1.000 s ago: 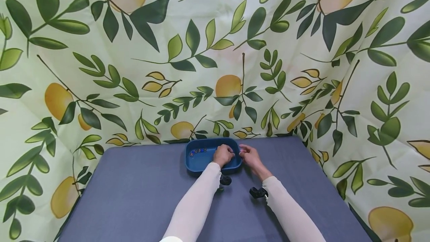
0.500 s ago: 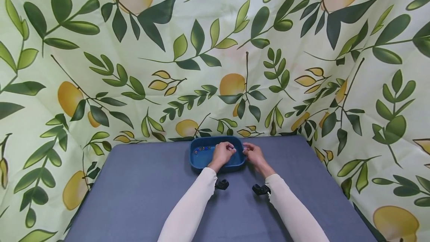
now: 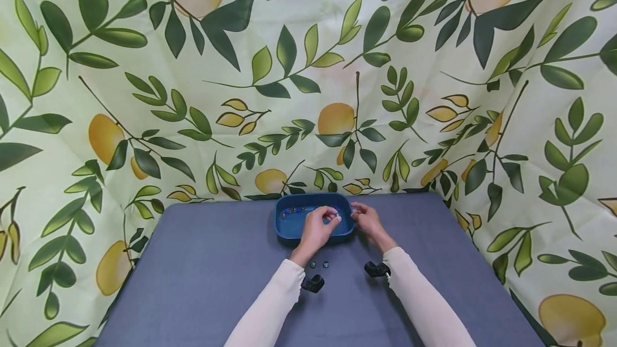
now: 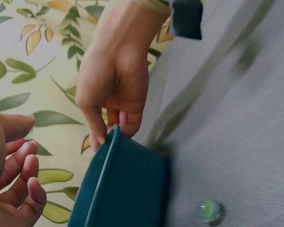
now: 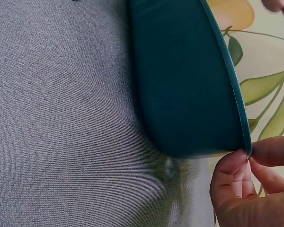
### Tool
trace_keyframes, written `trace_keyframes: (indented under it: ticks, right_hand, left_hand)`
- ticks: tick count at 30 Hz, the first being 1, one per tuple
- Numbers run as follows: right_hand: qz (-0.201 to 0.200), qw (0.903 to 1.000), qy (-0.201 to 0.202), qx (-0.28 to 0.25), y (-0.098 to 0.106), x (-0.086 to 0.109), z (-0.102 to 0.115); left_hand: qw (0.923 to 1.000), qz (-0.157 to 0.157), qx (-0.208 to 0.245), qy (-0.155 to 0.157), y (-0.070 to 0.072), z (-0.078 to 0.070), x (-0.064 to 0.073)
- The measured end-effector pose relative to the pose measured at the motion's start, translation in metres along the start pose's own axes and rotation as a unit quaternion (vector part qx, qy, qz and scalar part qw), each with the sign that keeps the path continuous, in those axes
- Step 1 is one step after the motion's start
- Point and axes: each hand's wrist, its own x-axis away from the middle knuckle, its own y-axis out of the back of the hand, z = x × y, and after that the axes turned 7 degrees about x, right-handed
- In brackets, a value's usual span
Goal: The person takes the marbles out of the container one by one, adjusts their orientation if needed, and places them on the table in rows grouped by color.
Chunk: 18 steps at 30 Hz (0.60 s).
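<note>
My left hand [image 3: 315,232] is above the right half of a blue tray [image 3: 289,237] and pinches a small clear glass marble [image 4: 30,134] between thumb and forefinger. Its other fingers are loosely bent. The tray's right rim is pinched by my right hand [image 3: 370,223], thumb on one side and fingers on the other, as the right wrist view [image 5: 255,184] also shows. Several blue and brown marbles [image 3: 292,211] lie in the tray's far left part. On the cloth in front of the tray sit two greenish clear marbles, one left [image 3: 313,264] and one right [image 3: 326,264].
A grey cloth-covered table [image 3: 217,272] extends around the tray. Behind it and along the sides hangs a curtain [image 3: 299,95] printed with leaves and yellow fruit. A black wrist camera mount [image 3: 313,284] hangs under the left forearm, another [image 3: 377,270] under the right.
My left hand has lifted from inside the tray and drawn slightly back, with the marble in its fingertips. Two marbles on the table now show beside the wrist. The right hand stays at the rim.
</note>
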Motion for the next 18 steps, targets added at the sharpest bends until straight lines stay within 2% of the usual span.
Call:
trace_keyframes:
  ticks: [4,9,13,18]
  right_hand:
    - [0.000,1.0000,-0.001,0.001,0.001,-0.001,-0.001]
    - [-0.002,1.0000,-0.002,0.005,0.002,-0.002,-0.001]
    - [-0.003,0.9999,0.000,0.010,0.002,-0.002,0.000]
    - [0.001,1.0000,-0.001,0.009,0.001,-0.002,0.000]
  left_hand:
    - [0.9996,-0.004,0.017,-0.024,0.003,-0.006,0.016]
    - [0.9992,0.006,0.022,-0.031,0.006,-0.010,0.037]
    - [0.9989,0.021,-0.002,-0.043,0.004,-0.007,0.053]
    - [0.9966,0.026,-0.056,-0.055,0.001,0.003,0.069]
